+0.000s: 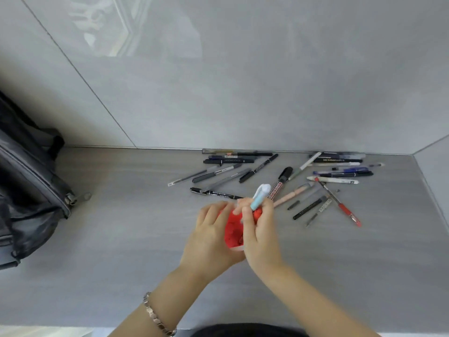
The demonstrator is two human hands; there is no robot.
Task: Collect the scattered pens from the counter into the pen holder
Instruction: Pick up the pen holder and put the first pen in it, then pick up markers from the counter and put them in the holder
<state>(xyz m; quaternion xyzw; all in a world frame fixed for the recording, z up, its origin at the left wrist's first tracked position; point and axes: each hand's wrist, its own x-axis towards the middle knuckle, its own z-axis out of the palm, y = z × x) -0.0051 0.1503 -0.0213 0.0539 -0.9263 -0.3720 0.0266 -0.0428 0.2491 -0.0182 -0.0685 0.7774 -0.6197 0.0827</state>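
A red pen holder (pixel 232 231) stands on the grey counter (pixel 121 227), gripped from the left by my left hand (pixel 211 235). My right hand (pixel 258 231) holds a light blue pen with a white top (pixel 260 195) upright over the holder's mouth. Several pens lie scattered behind the hands: a black whiteboard marker (pixel 280 183), a red pen (pixel 340 203), a pink pen (pixel 290 195), black and grey pens (pixel 220 175), and a cluster against the wall at the right (pixel 340 164).
A dark grey backpack (pixel 26 186) sits on the counter at the far left. A grey tiled wall (pixel 243 81) closes the back, and a side wall (pixel 437 171) closes the right. The counter's front edge runs below my forearms.
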